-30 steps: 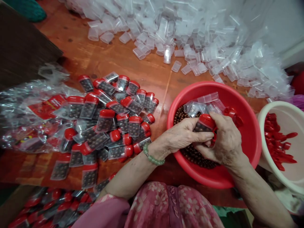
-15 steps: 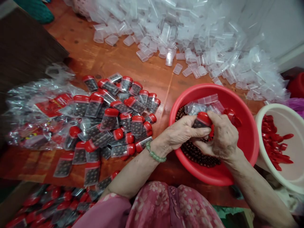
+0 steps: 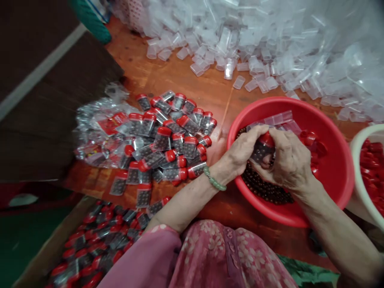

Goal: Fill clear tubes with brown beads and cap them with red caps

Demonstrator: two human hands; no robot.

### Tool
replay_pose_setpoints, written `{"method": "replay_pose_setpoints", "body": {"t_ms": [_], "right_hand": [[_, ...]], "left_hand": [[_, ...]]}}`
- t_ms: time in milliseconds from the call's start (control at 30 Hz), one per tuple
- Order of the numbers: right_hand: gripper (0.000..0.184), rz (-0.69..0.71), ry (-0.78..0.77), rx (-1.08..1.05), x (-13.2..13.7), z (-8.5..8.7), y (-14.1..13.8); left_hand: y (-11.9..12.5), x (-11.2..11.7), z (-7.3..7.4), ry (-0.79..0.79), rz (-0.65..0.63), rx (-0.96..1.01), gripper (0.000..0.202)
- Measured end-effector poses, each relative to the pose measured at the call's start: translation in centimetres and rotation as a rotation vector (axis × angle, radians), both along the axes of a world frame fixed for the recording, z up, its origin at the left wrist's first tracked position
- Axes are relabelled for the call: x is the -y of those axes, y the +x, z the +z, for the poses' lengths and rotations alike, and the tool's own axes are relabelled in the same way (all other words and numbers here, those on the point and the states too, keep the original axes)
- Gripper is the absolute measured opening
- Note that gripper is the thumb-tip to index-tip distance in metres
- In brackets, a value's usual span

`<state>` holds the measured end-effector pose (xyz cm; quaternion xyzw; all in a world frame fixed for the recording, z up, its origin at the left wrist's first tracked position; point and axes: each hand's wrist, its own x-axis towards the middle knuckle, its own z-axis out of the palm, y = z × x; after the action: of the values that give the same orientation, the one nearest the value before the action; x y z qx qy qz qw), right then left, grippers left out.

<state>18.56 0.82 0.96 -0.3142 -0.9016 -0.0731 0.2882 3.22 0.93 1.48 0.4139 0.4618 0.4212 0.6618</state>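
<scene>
Both my hands meet over a red basin (image 3: 339, 192) that holds dark brown beads (image 3: 264, 192), a few clear vials and loose red caps. My left hand (image 3: 244, 150) and my right hand (image 3: 292, 162) are both closed around one small clear vial with a red cap (image 3: 264, 146), filled with brown beads. The vial sits between my fingers just above the beads. A green bead bracelet (image 3: 214, 182) is on my left wrist.
A pile of filled red-capped vials (image 3: 171, 148) lies on the orange table (image 3: 210, 90) to the left. More fill a box (image 3: 99, 240) at the lower left. Empty clear vials (image 3: 270, 44) are heaped along the back. A cream bowl of red caps (image 3: 372, 168) stands at the right.
The camera view has swung, so everything sits further right and lower in frame. My hands still grip the same capped vial over the basin, turned a little.
</scene>
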Motion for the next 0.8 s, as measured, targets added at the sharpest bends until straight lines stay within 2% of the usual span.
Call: {"method": "replay_pose_setpoints", "body": {"t_ms": [67,167,300,400,433,500,567,633,700,733,767,800], "right_hand": [[0.084,0.028,0.046,0.010,0.0,-0.2,-0.1],[0.077,0.041,0.086,0.026,0.0,-0.4,-0.6],[0.073,0.066,0.030,0.043,0.0,0.7,-1.1],[0.067,0.086,-0.117,0.107,-0.3,2.8,0.3],[0.064,0.054,-0.177,0.130,-0.5,3.5,1.2],[0.053,-0.066,-0.282,0.169,-1.0,4.4,3.5],[0.039,-0.188,-0.367,0.242,-1.6,4.5,5.7],[0.030,-0.230,-0.465,0.348,-2.3,3.9,7.3],[0.026,-0.202,-0.553,0.437,-2.9,3.0,7.9],[0.024,-0.180,-0.582,0.470,-3.3,2.7,7.8],[0.022,-0.159,-0.595,0.496,-3.7,2.4,7.5],[0.021,-0.143,-0.593,0.515,-4.1,2.2,7.0]], "left_hand": [[0.1,0.0,-0.5,0.012,0.090,0.019,0.042],[0.2,0.0,-1.0,0.037,0.117,0.018,0.039],[-0.3,0.2,-0.7,0.053,0.211,-0.042,0.038],[-2.2,0.9,0.4,0.104,0.278,-0.079,0.050],[-3.3,1.2,0.8,0.135,0.275,-0.085,0.055],[-6.0,2.1,1.4,0.233,0.392,-0.146,0.049],[-9.0,3.1,1.5,0.331,0.551,-0.389,0.041],[-12.0,4.0,1.0,0.334,0.735,-0.789,0.042],[-14.5,4.5,0.0,0.321,0.729,-1.187,0.032],[-15.5,4.7,-0.4,0.349,0.760,-1.300,0.027],[-16.3,4.8,-0.9,0.350,0.720,-1.351,0.028],[-16.8,4.8,-1.2,0.384,0.750,-1.374,0.032]]}}
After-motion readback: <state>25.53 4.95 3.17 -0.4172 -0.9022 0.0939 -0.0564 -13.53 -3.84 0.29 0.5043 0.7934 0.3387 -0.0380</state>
